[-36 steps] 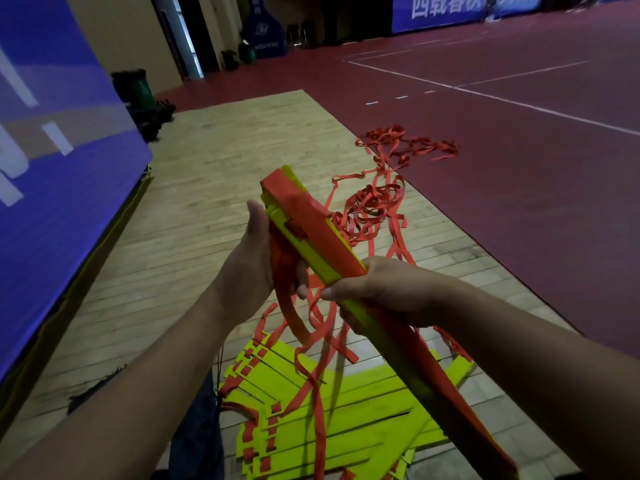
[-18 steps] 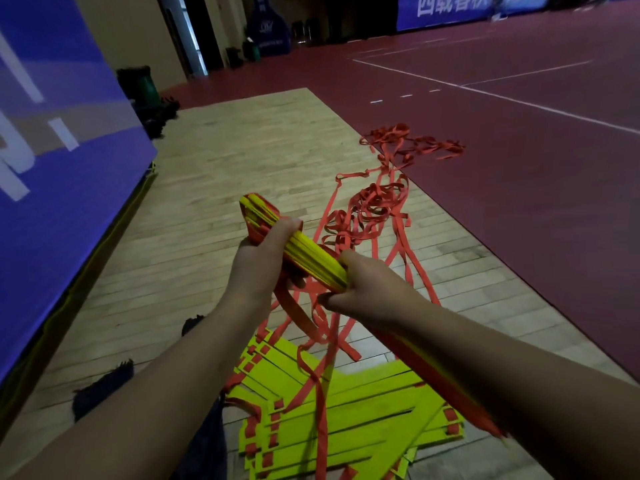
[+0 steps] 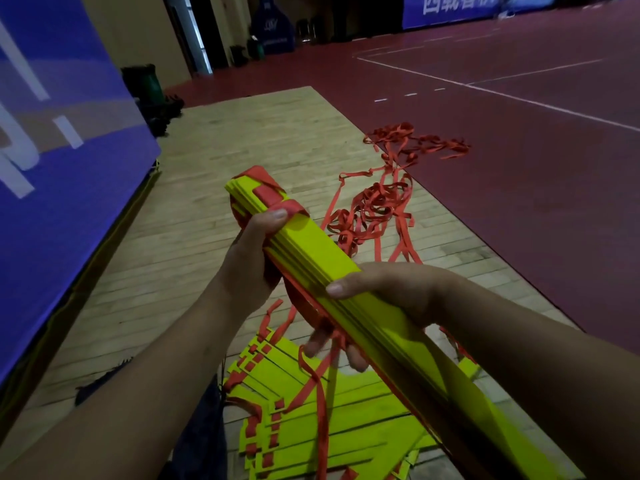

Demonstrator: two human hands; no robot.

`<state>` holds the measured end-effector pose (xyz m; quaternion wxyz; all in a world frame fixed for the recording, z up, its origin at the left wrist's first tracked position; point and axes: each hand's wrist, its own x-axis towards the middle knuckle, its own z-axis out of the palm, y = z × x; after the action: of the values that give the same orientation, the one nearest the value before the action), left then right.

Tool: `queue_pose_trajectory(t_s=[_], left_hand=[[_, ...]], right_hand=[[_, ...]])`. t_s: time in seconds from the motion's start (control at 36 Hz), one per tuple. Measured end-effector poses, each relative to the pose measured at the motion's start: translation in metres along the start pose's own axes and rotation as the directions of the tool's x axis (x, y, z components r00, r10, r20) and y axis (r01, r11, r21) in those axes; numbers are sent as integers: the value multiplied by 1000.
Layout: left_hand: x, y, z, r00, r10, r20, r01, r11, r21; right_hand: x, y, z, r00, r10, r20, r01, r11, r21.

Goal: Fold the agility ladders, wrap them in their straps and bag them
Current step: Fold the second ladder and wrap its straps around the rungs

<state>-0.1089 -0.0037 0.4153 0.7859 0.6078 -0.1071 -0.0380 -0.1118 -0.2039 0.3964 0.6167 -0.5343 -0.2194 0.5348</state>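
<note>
A stacked bundle of yellow ladder rungs (image 3: 311, 251) slants from upper left to lower right in front of me, its far end bound by red strap. My left hand (image 3: 249, 268) grips that far part, thumb on the strap loop. My right hand (image 3: 384, 296) grips the bundle's middle, thumb on top, fingers curled beneath among red straps. Loose red strap (image 3: 322, 393) hangs below the bundle. A second ladder (image 3: 311, 420) of yellow rungs lies fanned out on the floor under my hands.
A tangle of red straps (image 3: 377, 206) trails across the wooden floor (image 3: 242, 133) onto the red court (image 3: 519, 168). A blue padded wall (image 3: 62, 140) stands at left. Dark fabric (image 3: 204, 431) lies beside the fanned ladder. A green bin (image 3: 142, 81) is far off.
The bundle has turned in my hands, so its flat yellow face is up. My left thumb now lies on the strap loop; my right hand sits further down the bundle.
</note>
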Motion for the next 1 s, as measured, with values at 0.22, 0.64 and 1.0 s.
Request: queue_pose_trajectory(t_s=[0.22,0.64,1.0], left_hand=[[7,15,-21,991,-52,125,8,945,327],[-3,-12,5,934,-159,-321,257,922,289],[-9,6,-11,985,167,-54,-140,933,332]], right_hand=[[-3,-5,5,967,-132,-216,114,989,-92],[37,17,23,596,-503,-626,-473,410,-780],[13,-2,8,722,-379,-579,74,874,-481]])
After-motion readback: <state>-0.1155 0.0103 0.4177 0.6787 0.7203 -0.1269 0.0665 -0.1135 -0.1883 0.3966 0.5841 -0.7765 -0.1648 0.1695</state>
